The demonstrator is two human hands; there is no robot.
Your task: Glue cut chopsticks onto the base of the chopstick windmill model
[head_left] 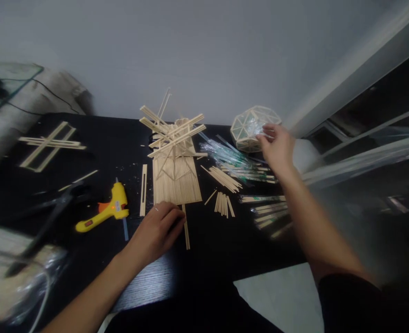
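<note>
My left hand (161,226) is low on the black table, its fingers curled and their tips at a narrow wooden strip (186,236). Just beyond it stands a model built of wooden sticks (176,180), with a flat slatted base and crossed blades on top. At the back right, my right hand (277,145) reaches over a many-sided basket with a stick frame (239,132). Its thumb and fingertips close on crumpled clear plastic wrapping (254,126) inside that basket.
A yellow glue gun (112,208) lies left of the model. Farther left is a crossed stick frame (53,145). Loose short sticks (224,204), longer sticks (225,178) and plastic sleeves (225,155) spread to the right. A wall rises behind the table.
</note>
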